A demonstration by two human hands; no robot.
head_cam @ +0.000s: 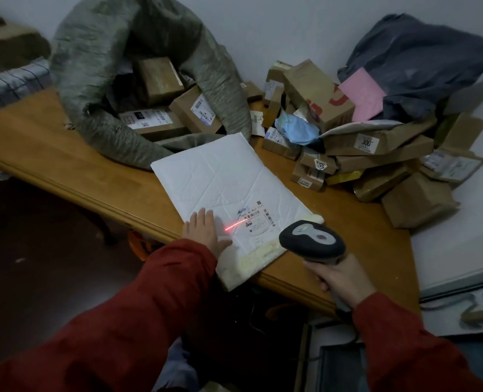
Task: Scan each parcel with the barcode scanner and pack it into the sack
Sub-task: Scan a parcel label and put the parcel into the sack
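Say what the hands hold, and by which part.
The right hand grips the barcode scanner by its handle; the left hand lies flat on the white parcel.

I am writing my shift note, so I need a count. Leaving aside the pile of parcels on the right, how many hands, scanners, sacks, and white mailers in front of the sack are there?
Hands: 2, the left hand and the right hand
Barcode scanner: 1
Sack: 1
White mailer: 1
Total: 5

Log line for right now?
step: scanning | left hand: flat on white mailer | right hand: holds scanner | laser: at label edge | sack: open
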